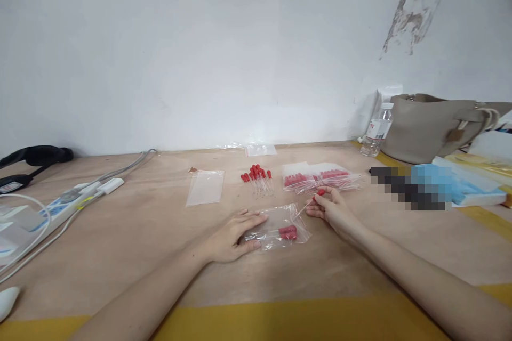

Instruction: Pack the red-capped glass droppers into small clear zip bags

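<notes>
My right hand point(330, 210) is closed in a pinch on the red bulb of a dropper point(320, 192). The dropper's thin clear stem slants down to the right end of a clear zip bag point(272, 217). Inside the bag lie a few droppers with red bulbs point(288, 232). My left hand point(232, 235) rests flat on the bag's left end, fingers stretched and thumb apart. Beyond the bag is a loose pile of red-bulbed droppers point(258, 175). Filled bags of droppers point(320, 177) lie stacked just past my right hand.
An unfilled clear bag point(206, 187) lies left of the pile, another small bag point(261, 150) by the wall. On the left are a power strip point(60, 213), cables and black headphones point(36, 157). A water bottle point(378, 130) and a grey handbag point(428, 128) stand back right.
</notes>
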`<state>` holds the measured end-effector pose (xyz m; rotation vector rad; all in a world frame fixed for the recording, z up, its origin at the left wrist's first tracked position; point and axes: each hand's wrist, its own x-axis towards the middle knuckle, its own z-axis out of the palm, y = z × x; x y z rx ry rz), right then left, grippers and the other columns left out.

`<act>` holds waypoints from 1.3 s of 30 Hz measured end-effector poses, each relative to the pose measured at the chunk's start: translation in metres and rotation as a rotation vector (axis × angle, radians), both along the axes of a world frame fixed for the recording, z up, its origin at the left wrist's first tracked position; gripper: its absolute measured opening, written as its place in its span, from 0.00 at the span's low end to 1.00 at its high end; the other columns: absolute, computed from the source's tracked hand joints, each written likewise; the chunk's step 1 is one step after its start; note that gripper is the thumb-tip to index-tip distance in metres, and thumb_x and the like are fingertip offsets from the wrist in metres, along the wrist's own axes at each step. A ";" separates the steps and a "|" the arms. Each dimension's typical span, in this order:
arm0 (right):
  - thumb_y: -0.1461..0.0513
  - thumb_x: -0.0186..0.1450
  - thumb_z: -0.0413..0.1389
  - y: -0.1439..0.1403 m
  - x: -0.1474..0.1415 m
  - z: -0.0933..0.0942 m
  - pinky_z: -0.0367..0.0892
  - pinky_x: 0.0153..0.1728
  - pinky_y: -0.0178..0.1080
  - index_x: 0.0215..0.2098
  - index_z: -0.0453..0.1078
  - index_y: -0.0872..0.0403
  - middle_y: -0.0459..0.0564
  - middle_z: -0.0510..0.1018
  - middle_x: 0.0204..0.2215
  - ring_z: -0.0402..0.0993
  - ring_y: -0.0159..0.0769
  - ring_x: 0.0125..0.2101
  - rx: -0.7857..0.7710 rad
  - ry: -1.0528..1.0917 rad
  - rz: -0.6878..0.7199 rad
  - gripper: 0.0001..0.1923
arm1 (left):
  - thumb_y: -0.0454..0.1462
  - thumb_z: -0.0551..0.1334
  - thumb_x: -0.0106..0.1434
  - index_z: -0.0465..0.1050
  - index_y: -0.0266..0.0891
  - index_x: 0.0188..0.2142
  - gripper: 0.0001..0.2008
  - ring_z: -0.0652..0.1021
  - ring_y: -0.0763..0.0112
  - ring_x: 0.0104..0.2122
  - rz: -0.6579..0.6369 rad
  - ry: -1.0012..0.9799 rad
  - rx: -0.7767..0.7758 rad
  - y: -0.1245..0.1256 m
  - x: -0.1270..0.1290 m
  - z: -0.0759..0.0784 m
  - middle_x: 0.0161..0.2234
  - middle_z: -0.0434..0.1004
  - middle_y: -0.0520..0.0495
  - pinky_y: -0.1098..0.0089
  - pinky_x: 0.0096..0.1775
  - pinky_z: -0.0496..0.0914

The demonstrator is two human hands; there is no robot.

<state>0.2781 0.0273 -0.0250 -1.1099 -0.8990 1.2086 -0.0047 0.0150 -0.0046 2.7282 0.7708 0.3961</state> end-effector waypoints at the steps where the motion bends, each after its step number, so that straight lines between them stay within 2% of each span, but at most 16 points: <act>1: 0.62 0.54 0.55 0.001 0.002 0.000 0.71 0.25 0.35 0.34 0.50 0.49 0.39 0.71 0.20 0.72 0.30 0.21 0.001 -0.019 -0.020 0.16 | 0.44 0.53 0.64 0.46 0.46 0.60 0.27 0.59 0.61 0.56 0.000 0.001 -0.001 0.000 0.000 0.000 0.57 0.57 0.47 0.55 0.56 0.52; 4: 0.62 0.53 0.55 0.003 0.006 0.002 0.69 0.20 0.33 0.35 0.51 0.49 0.37 0.69 0.18 0.71 0.29 0.18 0.027 -0.101 -0.063 0.16 | 0.44 0.53 0.63 0.45 0.47 0.60 0.28 0.59 0.62 0.56 0.004 0.016 -0.004 0.001 -0.001 0.000 0.57 0.57 0.47 0.56 0.57 0.51; 6: 0.62 0.53 0.56 0.002 0.005 0.002 0.69 0.20 0.33 0.35 0.51 0.49 0.37 0.69 0.18 0.71 0.29 0.18 0.020 -0.084 -0.034 0.17 | 0.44 0.53 0.63 0.45 0.47 0.60 0.28 0.58 0.62 0.57 0.003 0.021 -0.002 0.001 -0.001 0.000 0.57 0.57 0.47 0.56 0.57 0.52; 9: 0.63 0.52 0.58 -0.003 -0.003 0.002 0.71 0.24 0.36 0.33 0.50 0.49 0.37 0.69 0.20 0.72 0.30 0.20 0.002 0.017 -0.009 0.19 | 0.44 0.53 0.64 0.45 0.47 0.60 0.28 0.58 0.62 0.57 0.000 0.017 0.005 0.001 -0.001 0.000 0.58 0.56 0.47 0.56 0.56 0.52; 12: 0.64 0.50 0.60 -0.007 -0.009 0.003 0.72 0.29 0.37 0.32 0.51 0.50 0.37 0.68 0.21 0.72 0.28 0.22 0.025 0.096 -0.059 0.20 | 0.44 0.53 0.63 0.45 0.46 0.60 0.28 0.58 0.62 0.57 0.008 0.018 0.010 0.000 0.000 0.000 0.58 0.55 0.47 0.56 0.57 0.51; 14: 0.63 0.48 0.62 -0.009 -0.009 0.004 0.71 0.32 0.36 0.31 0.54 0.51 0.38 0.69 0.22 0.72 0.28 0.23 0.007 0.083 0.001 0.20 | 0.44 0.53 0.63 0.45 0.46 0.60 0.28 0.58 0.62 0.57 0.013 0.019 0.010 0.000 0.000 0.001 0.59 0.53 0.47 0.56 0.57 0.51; 18: 0.58 0.49 0.62 -0.011 0.000 0.007 0.66 0.26 0.32 0.28 0.61 0.55 0.42 0.71 0.20 0.69 0.26 0.22 -0.014 -0.145 0.339 0.16 | 0.44 0.53 0.63 0.44 0.46 0.60 0.28 0.57 0.61 0.57 0.018 0.017 0.001 -0.001 0.001 0.003 0.59 0.51 0.48 0.56 0.57 0.52; 20: 0.56 0.48 0.62 -0.010 0.003 0.007 0.62 0.22 0.30 0.28 0.64 0.56 0.42 0.71 0.19 0.66 0.25 0.19 0.004 -0.256 0.410 0.16 | 0.44 0.53 0.63 0.44 0.46 0.60 0.28 0.58 0.60 0.57 0.018 0.010 -0.002 -0.001 0.001 0.004 0.59 0.52 0.48 0.56 0.56 0.53; 24: 0.56 0.44 0.63 -0.008 0.003 0.006 0.59 0.22 0.31 0.28 0.70 0.57 0.42 0.71 0.19 0.65 0.26 0.20 0.061 -0.391 0.443 0.16 | 0.44 0.53 0.63 0.47 0.45 0.60 0.27 0.60 0.61 0.55 0.008 -0.012 0.000 -0.002 0.002 0.004 0.57 0.56 0.47 0.57 0.56 0.54; 27: 0.56 0.47 0.61 -0.007 0.001 0.005 0.54 0.20 0.30 0.28 0.73 0.55 0.40 0.66 0.14 0.59 0.24 0.17 0.152 -0.585 0.444 0.13 | 0.44 0.53 0.63 0.47 0.44 0.59 0.27 0.61 0.61 0.54 0.001 -0.028 0.003 -0.001 0.002 0.004 0.56 0.58 0.47 0.58 0.55 0.56; 31: 0.58 0.51 0.58 -0.006 0.001 -0.001 0.50 0.18 0.29 0.30 0.73 0.55 0.40 0.65 0.15 0.56 0.24 0.17 0.195 -0.796 0.401 0.10 | 0.44 0.53 0.63 0.47 0.45 0.60 0.27 0.62 0.61 0.54 0.011 -0.005 0.005 -0.001 0.002 0.003 0.56 0.58 0.47 0.57 0.56 0.54; 35: 0.60 0.49 0.58 -0.002 0.003 -0.006 0.50 0.17 0.28 0.27 0.69 0.56 0.40 0.64 0.15 0.57 0.24 0.17 0.171 -0.806 0.347 0.08 | 0.44 0.53 0.63 0.46 0.45 0.60 0.27 0.61 0.60 0.55 0.016 0.009 0.003 -0.002 0.002 0.004 0.56 0.58 0.47 0.56 0.56 0.53; 39: 0.61 0.49 0.58 -0.003 0.001 0.001 0.51 0.18 0.28 0.28 0.70 0.56 0.39 0.63 0.15 0.55 0.23 0.17 0.202 -0.721 0.482 0.08 | 0.45 0.53 0.63 0.46 0.45 0.60 0.28 0.61 0.60 0.54 0.010 0.008 -0.004 -0.002 0.003 0.004 0.57 0.58 0.46 0.56 0.56 0.53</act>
